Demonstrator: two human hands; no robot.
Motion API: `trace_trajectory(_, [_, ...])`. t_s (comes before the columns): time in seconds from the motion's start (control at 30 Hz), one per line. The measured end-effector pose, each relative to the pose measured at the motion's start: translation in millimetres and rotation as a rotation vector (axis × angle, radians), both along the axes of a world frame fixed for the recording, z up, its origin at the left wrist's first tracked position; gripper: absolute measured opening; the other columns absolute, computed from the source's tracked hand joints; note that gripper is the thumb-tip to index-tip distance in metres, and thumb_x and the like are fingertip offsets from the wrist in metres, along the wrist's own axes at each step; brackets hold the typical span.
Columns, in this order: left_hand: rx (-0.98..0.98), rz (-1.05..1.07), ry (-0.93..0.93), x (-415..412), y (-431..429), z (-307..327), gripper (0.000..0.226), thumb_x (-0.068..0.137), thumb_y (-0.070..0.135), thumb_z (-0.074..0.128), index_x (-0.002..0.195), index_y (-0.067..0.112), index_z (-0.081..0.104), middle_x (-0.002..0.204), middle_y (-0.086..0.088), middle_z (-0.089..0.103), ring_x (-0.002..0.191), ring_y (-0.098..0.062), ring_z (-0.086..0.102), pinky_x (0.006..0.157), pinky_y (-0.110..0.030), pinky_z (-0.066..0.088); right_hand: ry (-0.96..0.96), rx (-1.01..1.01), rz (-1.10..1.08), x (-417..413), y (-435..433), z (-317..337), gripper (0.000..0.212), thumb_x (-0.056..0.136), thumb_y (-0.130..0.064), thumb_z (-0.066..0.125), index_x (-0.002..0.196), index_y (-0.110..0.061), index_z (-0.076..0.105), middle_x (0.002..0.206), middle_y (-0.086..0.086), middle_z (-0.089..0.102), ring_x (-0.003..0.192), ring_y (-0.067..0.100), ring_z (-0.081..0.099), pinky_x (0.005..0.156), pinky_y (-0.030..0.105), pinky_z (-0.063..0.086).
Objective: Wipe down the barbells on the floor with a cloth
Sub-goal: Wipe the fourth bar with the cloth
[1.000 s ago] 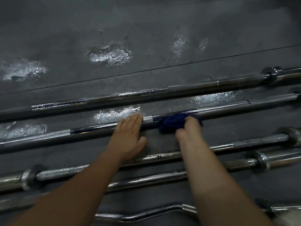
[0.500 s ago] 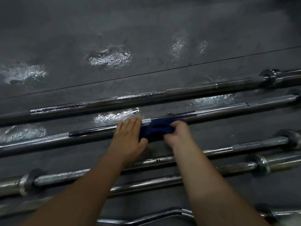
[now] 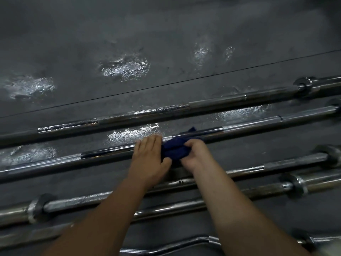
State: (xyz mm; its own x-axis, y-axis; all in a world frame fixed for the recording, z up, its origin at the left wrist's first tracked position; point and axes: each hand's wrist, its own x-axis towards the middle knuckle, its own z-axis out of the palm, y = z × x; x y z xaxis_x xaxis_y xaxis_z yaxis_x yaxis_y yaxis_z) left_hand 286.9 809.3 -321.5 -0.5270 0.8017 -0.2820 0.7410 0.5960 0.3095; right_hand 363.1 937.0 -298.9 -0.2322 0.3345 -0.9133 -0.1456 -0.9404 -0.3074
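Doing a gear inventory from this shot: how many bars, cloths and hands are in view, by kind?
Straight bars: 5, top one, wiped one, then
Curl bar: 1
Cloth: 1
Hands: 2, left hand, right hand
Total: 9

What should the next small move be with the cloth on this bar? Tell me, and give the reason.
Probably slide the blue cloth rightward along the second barbell. The right hand grips it bunched on the shaft, directly against the left hand resting flat on the bar, so leftward travel is blocked, while the shaft to the right lies free.
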Motion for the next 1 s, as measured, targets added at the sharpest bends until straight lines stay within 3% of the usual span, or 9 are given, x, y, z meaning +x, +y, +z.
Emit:
trace_trajectory(0.07, [0.01,-0.013,-0.013,-0.4,-3.3,-1.3,0.089,0.075,0.054,0.016,0.155,0.016,0.024,0.159,-0.004,0.029,0.146,-0.021,0.02,0.123,-0.04,0.001,-0.066,0.043,-0.043,7.2,17.8,2.2,0.027,0.098,0.0,0.03,0.076,-0.004,0.046,0.065,0.009,0.057,0.06,0.021,0.057,0.058,0.02,0.051])
trace_trajectory(0.13, [0.033,-0.013,-0.009,1.9,-4.6,-2.8,0.086,0.077,0.053,0.019,0.154,0.015,0.027,0.157,-0.004,0.031,0.145,-0.021,0.022,0.123,-0.04,0.0,-0.188,0.149,-0.016,13.8,27.9,1.8,0.011,0.097,-0.003,0.041,0.092,-0.003,0.051,0.083,0.008,0.06,0.072,0.021,0.057,0.053,0.023,0.045])
trace_trajectory(0.23, [0.056,0.004,-0.006,4.7,-5.6,-4.2,0.083,0.078,0.051,0.025,0.151,0.014,0.032,0.155,-0.004,0.035,0.143,-0.021,0.026,0.123,-0.041,0.004,-0.211,0.223,0.363,16.9,15.2,0.2,0.017,0.087,-0.001,0.054,0.103,-0.006,0.059,0.092,0.019,0.064,0.072,0.026,0.061,0.058,0.032,0.045])
trace_trajectory(0.33, [0.056,-0.01,-0.002,5.2,-8.3,-2.9,0.083,0.078,0.051,0.023,0.151,0.013,0.033,0.155,-0.004,0.034,0.144,-0.021,0.025,0.122,-0.039,0.005,-0.457,0.762,0.461,38.8,31.0,-1.3,0.017,0.084,0.0,0.054,0.096,-0.009,0.061,0.089,0.015,0.061,0.076,0.023,0.055,0.07,0.034,0.046])
trace_trajectory(0.47, [0.069,0.008,-0.003,13.2,-8.5,-0.3,0.084,0.077,0.051,0.025,0.15,0.011,0.035,0.156,-0.007,0.034,0.144,-0.024,0.025,0.122,-0.041,0.005,-0.988,1.306,0.61,63.1,54.9,-25.0,0.049,0.085,-0.007,0.051,0.134,-0.007,0.051,0.14,0.019,0.045,0.123,0.034,0.046,0.105,0.038,0.038])
trace_trajectory(0.57, [0.067,0.028,-0.001,19.0,-10.3,-4.2,0.083,0.078,0.05,0.029,0.15,0.011,0.035,0.156,-0.007,0.035,0.144,-0.025,0.026,0.123,-0.043,0.007,-0.825,1.606,0.95,28.2,5.1,-35.7,0.041,0.076,-0.014,0.044,0.111,-0.009,0.064,0.109,0.015,0.06,0.102,0.036,0.054,0.093,0.046,0.043])
trace_trajectory(0.7, [0.034,-0.051,-0.014,11.4,-20.2,-3.9,0.089,0.074,0.05,0.025,0.154,0.01,0.029,0.16,-0.009,0.028,0.148,-0.026,0.02,0.124,-0.041,0.005,-0.501,1.881,1.346,19.8,-19.0,-30.1,0.047,0.075,-0.021,0.042,0.115,-0.017,0.065,0.109,0.006,0.064,0.1,0.027,0.056,0.095,0.038,0.04])
trace_trajectory(0.87, [0.025,0.011,-0.034,21.2,-18.0,-0.1,0.092,0.07,0.05,0.024,0.156,0.015,0.022,0.163,-0.003,0.019,0.15,-0.021,0.01,0.124,-0.04,-0.001,-0.975,1.536,1.081,57.8,40.8,-33.1,0.04,0.071,-0.004,0.052,0.107,-0.009,0.067,0.105,0.012,0.063,0.097,0.035,0.055,0.091,0.042,0.042])
trace_trajectory(1.0, [0.0,0.011,-0.015,22.5,-16.3,-0.5,0.09,0.072,0.05,0.027,0.155,0.016,0.023,0.162,-0.005,0.021,0.149,-0.023,0.012,0.123,-0.039,-0.002,-0.47,1.739,1.426,37.5,5.7,-24.0,0.059,0.07,-0.004,0.049,0.126,-0.016,0.062,0.119,0.01,0.065,0.103,0.034,0.057,0.095,0.039,0.044])
